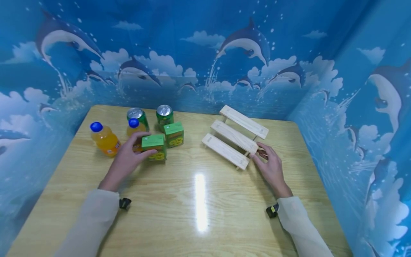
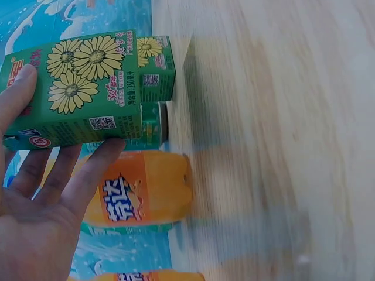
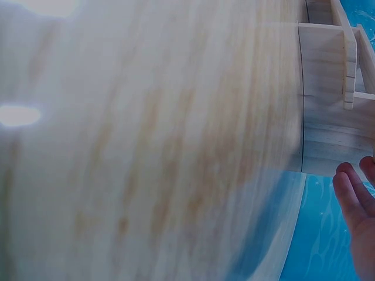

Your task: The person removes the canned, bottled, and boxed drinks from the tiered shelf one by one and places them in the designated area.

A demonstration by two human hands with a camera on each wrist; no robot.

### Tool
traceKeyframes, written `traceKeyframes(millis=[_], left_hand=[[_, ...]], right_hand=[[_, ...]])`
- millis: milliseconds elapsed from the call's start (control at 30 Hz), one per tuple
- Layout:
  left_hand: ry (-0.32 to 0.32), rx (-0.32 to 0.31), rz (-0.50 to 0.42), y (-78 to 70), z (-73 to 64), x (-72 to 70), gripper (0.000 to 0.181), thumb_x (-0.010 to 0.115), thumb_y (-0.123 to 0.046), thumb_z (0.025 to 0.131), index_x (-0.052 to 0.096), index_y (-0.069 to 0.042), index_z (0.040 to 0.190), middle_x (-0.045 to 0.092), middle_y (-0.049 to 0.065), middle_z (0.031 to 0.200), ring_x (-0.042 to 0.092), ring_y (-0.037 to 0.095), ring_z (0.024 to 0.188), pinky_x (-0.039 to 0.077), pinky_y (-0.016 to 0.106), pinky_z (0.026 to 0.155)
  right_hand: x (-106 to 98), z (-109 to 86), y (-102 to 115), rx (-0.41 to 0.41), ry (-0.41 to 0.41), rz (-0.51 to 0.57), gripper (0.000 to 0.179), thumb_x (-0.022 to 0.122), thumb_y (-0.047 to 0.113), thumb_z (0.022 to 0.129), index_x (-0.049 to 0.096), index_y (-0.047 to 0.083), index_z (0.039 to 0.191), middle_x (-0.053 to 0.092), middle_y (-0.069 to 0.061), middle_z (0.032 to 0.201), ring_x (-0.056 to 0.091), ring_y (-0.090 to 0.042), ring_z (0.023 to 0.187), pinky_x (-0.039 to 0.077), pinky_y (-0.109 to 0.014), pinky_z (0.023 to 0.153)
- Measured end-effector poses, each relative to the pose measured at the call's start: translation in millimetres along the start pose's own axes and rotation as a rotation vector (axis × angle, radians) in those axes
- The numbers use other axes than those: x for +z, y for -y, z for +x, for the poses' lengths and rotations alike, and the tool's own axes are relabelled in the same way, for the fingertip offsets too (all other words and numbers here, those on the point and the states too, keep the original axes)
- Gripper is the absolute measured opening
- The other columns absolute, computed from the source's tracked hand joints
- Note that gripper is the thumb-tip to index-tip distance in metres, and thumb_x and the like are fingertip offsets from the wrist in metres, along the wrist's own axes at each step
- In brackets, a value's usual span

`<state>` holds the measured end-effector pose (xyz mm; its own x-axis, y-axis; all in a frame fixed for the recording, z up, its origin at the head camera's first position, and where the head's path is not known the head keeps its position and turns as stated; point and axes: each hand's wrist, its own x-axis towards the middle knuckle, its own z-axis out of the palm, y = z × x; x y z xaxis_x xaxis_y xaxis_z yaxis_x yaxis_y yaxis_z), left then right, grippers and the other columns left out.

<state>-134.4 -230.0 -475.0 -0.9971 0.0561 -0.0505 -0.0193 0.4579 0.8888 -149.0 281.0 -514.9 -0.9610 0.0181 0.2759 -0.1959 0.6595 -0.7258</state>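
Note:
My left hand (image 1: 128,157) grips a green drink carton (image 1: 154,142) printed with yellow flowers, thumb on one side and fingers on the other. In the left wrist view the carton (image 2: 76,88) appears raised a little off the table. A second green carton (image 1: 174,135) stands just behind it to the right. Close by the left hand is an orange soda bottle (image 1: 136,127) with a blue cap, partly hidden. On the right, my right hand (image 1: 271,166) holds the right end of a three-tier wooden stand (image 1: 234,135) between thumb and fingers. The right wrist view shows fingertips (image 3: 345,181) by its side panel.
Another orange soda bottle (image 1: 106,139) stands at the left. Two green cans (image 1: 137,116) are at the back left, one partly behind a bottle. The wooden table (image 1: 179,210) ends against a blue dolphin-print curtain (image 1: 199,64) at the back and right.

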Motion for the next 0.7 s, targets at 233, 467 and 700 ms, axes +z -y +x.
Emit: traceKeyframes(millis=[233, 467, 700], left_hand=[[-0.019, -0.024, 0.009, 3.8, -10.0, -8.2, 0.075, 0.081, -0.045, 0.099, 0.047, -0.022, 0.161, 0.054, 0.017, 0.158, 0.055, 0.039, 0.143, 0.056, 0.061, 0.111], [-0.031, -0.065, 0.028, 9.8, -21.3, -17.9, 0.078, 0.078, -0.052, 0.099, 0.045, -0.020, 0.162, 0.049, 0.019, 0.163, 0.050, 0.043, 0.147, 0.053, 0.065, 0.113], [-0.050, -0.103, 0.037, 20.0, -29.2, -30.1, 0.081, 0.077, -0.054, 0.099, 0.043, -0.018, 0.163, 0.050, 0.024, 0.161, 0.050, 0.046, 0.145, 0.052, 0.065, 0.114]], right_hand=[[-0.8, -0.8, 0.9, -0.001, 0.006, -0.001, 0.058, 0.082, 0.023, 0.101, 0.061, 0.006, 0.152, 0.064, -0.021, 0.147, 0.072, -0.042, 0.125, 0.059, -0.048, 0.107], [-2.0, -0.9, 1.6, 0.009, 0.006, -0.010, 0.059, 0.081, 0.025, 0.101, 0.060, 0.007, 0.153, 0.064, -0.020, 0.147, 0.071, -0.042, 0.125, 0.060, -0.050, 0.107], [-1.4, -1.0, 1.6, 0.014, 0.009, -0.018, 0.059, 0.081, 0.025, 0.101, 0.060, 0.007, 0.153, 0.065, -0.020, 0.147, 0.072, -0.042, 0.125, 0.060, -0.051, 0.107]])
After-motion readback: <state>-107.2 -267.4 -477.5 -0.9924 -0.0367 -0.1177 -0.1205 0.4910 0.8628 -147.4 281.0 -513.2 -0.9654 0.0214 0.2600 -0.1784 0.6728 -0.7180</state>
